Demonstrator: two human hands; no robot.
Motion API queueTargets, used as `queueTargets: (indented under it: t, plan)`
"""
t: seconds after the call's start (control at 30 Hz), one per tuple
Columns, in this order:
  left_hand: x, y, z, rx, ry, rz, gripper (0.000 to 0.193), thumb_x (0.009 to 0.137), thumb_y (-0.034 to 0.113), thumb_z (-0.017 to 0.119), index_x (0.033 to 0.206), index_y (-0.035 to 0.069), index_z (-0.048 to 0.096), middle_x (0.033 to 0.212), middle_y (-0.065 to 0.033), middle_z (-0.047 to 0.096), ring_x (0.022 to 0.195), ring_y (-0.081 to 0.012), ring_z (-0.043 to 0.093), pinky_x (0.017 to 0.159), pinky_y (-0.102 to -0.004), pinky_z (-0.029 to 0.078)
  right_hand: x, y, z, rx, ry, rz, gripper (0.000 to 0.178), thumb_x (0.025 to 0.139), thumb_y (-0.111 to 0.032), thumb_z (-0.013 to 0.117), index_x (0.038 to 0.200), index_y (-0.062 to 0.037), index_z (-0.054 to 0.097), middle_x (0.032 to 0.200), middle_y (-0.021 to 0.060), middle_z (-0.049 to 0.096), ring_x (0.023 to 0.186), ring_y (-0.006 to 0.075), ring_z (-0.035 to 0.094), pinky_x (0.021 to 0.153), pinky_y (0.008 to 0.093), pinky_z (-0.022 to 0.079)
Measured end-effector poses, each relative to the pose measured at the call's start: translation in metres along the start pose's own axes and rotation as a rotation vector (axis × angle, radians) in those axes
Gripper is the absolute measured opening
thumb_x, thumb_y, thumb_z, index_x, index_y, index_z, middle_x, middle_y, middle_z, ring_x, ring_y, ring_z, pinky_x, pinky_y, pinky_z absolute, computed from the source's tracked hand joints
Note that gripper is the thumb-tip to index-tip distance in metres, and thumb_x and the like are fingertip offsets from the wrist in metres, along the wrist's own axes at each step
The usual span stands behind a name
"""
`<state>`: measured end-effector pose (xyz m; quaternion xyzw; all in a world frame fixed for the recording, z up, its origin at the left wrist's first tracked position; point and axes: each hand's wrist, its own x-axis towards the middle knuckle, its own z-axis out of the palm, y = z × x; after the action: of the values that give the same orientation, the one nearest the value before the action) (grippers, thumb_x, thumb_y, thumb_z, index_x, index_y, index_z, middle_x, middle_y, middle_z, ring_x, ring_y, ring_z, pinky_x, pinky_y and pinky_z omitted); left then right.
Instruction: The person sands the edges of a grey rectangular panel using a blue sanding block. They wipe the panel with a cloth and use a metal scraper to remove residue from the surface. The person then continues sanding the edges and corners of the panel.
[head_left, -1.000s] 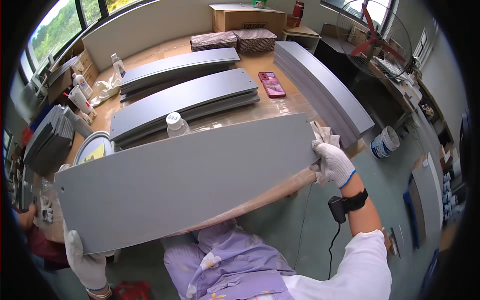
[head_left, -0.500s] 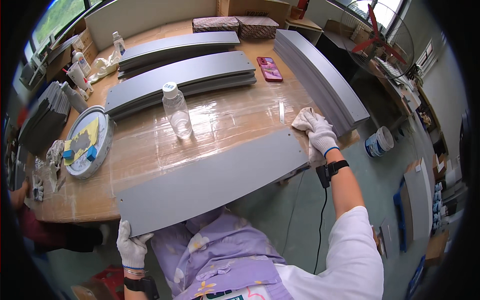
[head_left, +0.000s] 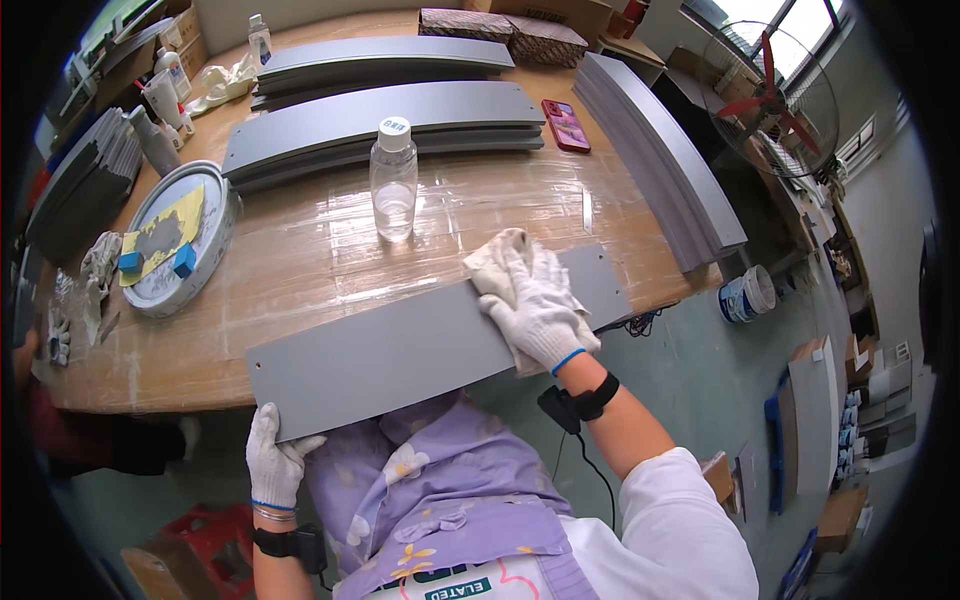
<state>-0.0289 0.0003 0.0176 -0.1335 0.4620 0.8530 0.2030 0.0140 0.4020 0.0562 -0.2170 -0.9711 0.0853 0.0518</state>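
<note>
A flat grey panel [head_left: 390,350] with small holes near its ends lies slantwise at the table's near edge, partly overhanging towards me. My left hand [head_left: 276,455], in a white knitted glove, grips the panel's near left corner. On the panel's right half, my gloved right hand [head_left: 535,305] presses a cream cloth [head_left: 493,254] against the surface, the cloth bunched beneath the fingers and hanging over both long edges. A clear bottle [head_left: 394,190] with a white cap stands upright on the table beyond the panel.
Stacks of grey panels [head_left: 390,115] lie at the back, with another stack [head_left: 655,150] at the right. A round lid [head_left: 165,290] carries yellow sandpaper and blue blocks. A phone [head_left: 567,126] and a thin metal strip [head_left: 587,210] lie on the table [head_left: 300,235]. A bucket [head_left: 747,293] stands lower right.
My right hand has moved the cloth leftwards along the panel from its right end. My left hand keeps its grip on the corner. The whole view has shifted slightly.
</note>
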Motion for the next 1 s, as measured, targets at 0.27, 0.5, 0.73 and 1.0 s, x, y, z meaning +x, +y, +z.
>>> queueTargets:
  t: [0.27, 0.5, 0.73, 1.0]
  plan:
    - [0.002, 0.003, -0.02, -0.329, -0.209, -0.12, 0.045, 0.108, 0.04, 0.031, 0.136, 0.009, 0.047, 0.133, -0.0188, 0.056, 0.113, -0.0379, 0.063, 0.089, -0.0592, 0.057, -0.062, -0.208, 0.038, 0.479, -0.112, -0.971, 0.065, 0.083, -0.03, 0.066, 0.141, -0.0058, 0.051, 0.153, 0.0258, 0.036, 0.14, 0.0473, 0.034, 0.117, 0.0561, 0.025]
    - [-0.007, 0.012, -0.03, -0.429, -0.288, -0.185, 0.075, 0.103, 0.061, 0.024, 0.139, -0.003, 0.04, 0.138, -0.024, 0.051, 0.124, -0.0429, 0.055, 0.098, -0.0599, 0.051, -0.016, -0.091, 0.021, 0.159, 0.112, -0.15, 0.073, 0.088, -0.034, 0.065, 0.152, -0.0101, 0.038, 0.155, 0.0274, 0.032, 0.139, 0.047, 0.034, 0.118, 0.0511, 0.024]
    - [-0.017, 0.009, -0.03, -0.853, -0.406, -0.123, 0.099, 0.094, 0.076, 0.021, 0.148, -0.007, 0.031, 0.148, -0.0253, 0.042, 0.136, -0.0399, 0.044, 0.114, -0.0576, 0.033, -0.056, -0.28, 0.036, 0.257, -0.076, -0.886, 0.071, 0.081, -0.031, 0.07, 0.144, -0.0055, 0.047, 0.15, 0.0248, 0.039, 0.139, 0.0446, 0.037, 0.116, 0.0543, 0.027]
    - [-0.014, 0.01, -0.048, -0.704, -0.238, -0.176, 0.054, 0.105, 0.051, 0.034, 0.132, 0.006, 0.047, 0.139, -0.0206, 0.051, 0.127, -0.0391, 0.053, 0.105, -0.0551, 0.045, -0.057, -0.226, -0.039, 0.531, -0.96, -0.786, 0.062, 0.08, -0.006, 0.063, 0.14, -0.0202, 0.056, 0.125, 0.0156, 0.063, 0.112, 0.0362, 0.062, 0.096, 0.0395, 0.051]
